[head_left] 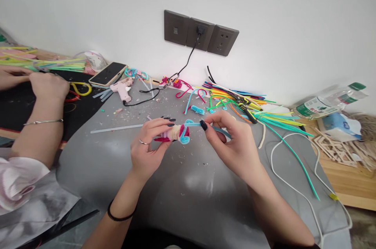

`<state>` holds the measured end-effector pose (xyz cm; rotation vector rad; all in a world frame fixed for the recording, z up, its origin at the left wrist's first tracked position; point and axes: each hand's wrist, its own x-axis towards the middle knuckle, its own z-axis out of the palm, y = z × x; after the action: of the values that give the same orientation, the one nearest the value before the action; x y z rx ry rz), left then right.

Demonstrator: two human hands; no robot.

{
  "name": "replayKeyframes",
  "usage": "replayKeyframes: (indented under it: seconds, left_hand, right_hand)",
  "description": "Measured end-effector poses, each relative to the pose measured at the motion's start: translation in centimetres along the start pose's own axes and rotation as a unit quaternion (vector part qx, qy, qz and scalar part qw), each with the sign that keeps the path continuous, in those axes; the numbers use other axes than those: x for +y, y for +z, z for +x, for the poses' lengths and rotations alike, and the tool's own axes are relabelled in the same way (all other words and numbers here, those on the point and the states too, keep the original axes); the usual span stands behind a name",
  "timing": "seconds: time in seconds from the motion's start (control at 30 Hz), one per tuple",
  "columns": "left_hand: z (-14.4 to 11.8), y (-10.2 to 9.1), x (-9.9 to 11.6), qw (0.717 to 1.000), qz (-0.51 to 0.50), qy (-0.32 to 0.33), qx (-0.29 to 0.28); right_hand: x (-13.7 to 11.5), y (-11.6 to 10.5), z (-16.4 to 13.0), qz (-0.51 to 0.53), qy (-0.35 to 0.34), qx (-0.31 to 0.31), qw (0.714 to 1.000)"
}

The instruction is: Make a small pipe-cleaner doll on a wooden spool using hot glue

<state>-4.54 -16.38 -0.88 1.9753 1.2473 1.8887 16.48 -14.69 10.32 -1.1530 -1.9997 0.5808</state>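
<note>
My left hand [149, 145] is closed round a small pipe-cleaner figure [175, 133] wound in cream and dark pink, with light blue curls at its right end. From those curls a light blue pipe cleaner [194, 124] runs to my right hand [230, 143]. Thumb and forefinger of that hand pinch it, and its free end shows below the fingers. Both hands are held above the grey table top [188, 194]. Just behind them lie a short blue fuzzy piece [197, 110] and several bent pipe cleaners.
A pink glue gun [122, 90] and a phone [108, 73] lie back left. Pliers [246, 109] rest among bundled pipe cleaners [276, 119]. A white cable [293, 190] loops at right, near a plastic bottle [331, 102]. Another person's hand [49, 86] is at far left.
</note>
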Motion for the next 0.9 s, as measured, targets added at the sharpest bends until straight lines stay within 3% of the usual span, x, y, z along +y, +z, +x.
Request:
replayKeyframes:
  seconds: [0.27, 0.47, 0.67, 0.9]
  left_hand:
    - [0.23, -0.08, 0.01, 1.0, 0.018, 0.018, 0.002]
    - [0.33, -0.01, 0.1, 1.0, 0.009, 0.018, 0.001]
    - [0.36, -0.01, 0.11, 1.0, 0.004, 0.019, -0.001]
    - [0.28, 0.09, 0.09, 1.0, -0.003, 0.02, 0.001]
  right_hand:
    - [-0.02, -0.19, -0.23, 0.012, -0.003, -0.037, 0.999]
    - [-0.01, -0.08, -0.11, 0.007, 0.008, -0.004, 1.0]
    - [-0.32, -0.18, -0.4, 0.037, 0.007, -0.045, 0.998]
    - [0.02, -0.1, -0.24, 0.029, 0.033, -0.01, 0.999]
